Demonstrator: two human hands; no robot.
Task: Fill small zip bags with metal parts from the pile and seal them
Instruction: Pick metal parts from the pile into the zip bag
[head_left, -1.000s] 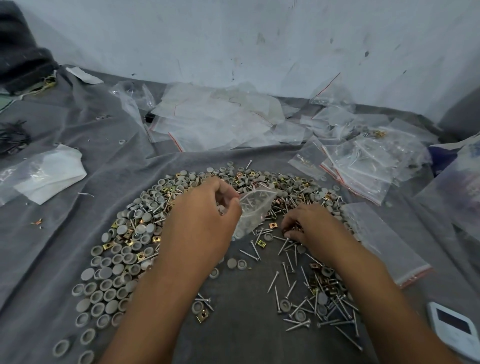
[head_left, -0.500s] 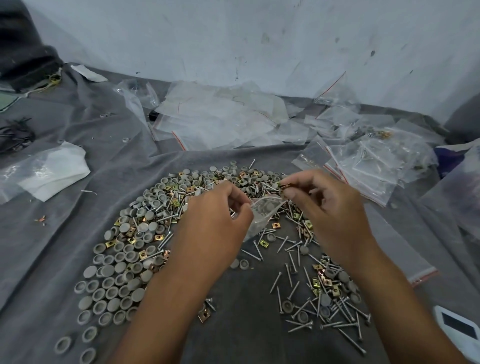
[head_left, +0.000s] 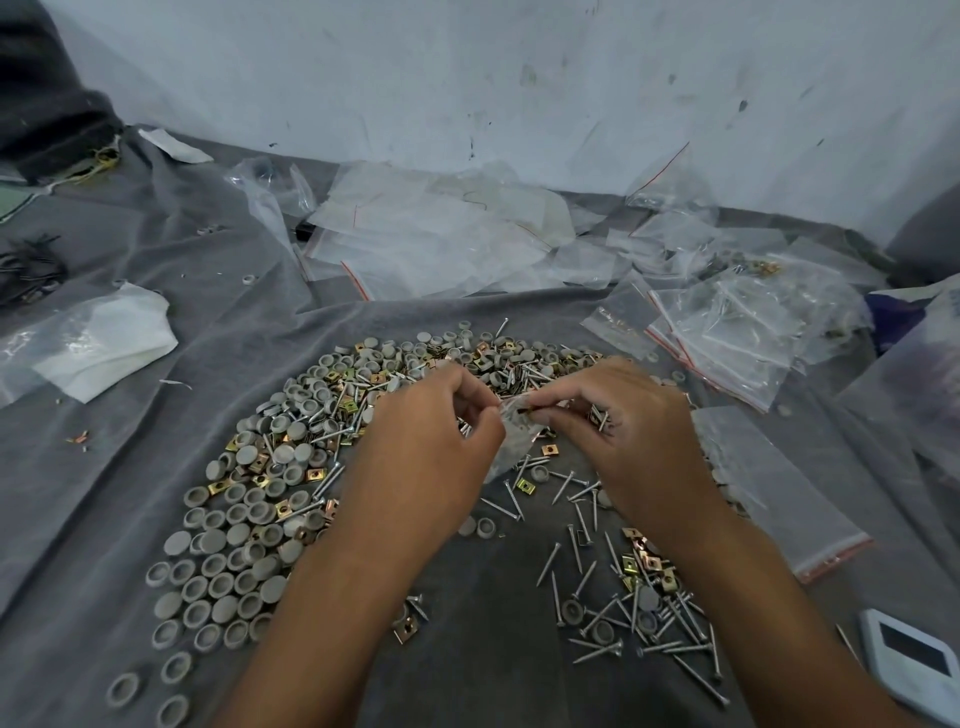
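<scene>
A grey cloth (head_left: 130, 467) covers the whole work surface, running back to a scuffed white wall (head_left: 519, 78). Across its middle lies the pile of metal parts (head_left: 322, 441), a broad arc of grey round caps, brass-coloured square clips and silver screws that curves from the lower left up behind the hands and down to a looser scatter of screws at the lower right. Behind the pile is a heap of empty clear bags (head_left: 441, 239) with red zip strips, and to the right a stack of filled bags (head_left: 737, 332). A long flat clear bag (head_left: 779, 499) lies just right of the right forearm, its long axis running from upper left to lower right, red strip at the near end. A white device (head_left: 914, 660) sits at the lower right corner. Over the centre, the left hand (head_left: 431, 447) pinches the mouth of the small zip bag (head_left: 514, 441), which hangs with its opening upward and its body pointing down toward the cloth. The right hand (head_left: 634, 431) meets it at the mouth, fingers curled and pinching a small dark part (head_left: 524, 410) at the opening.
</scene>
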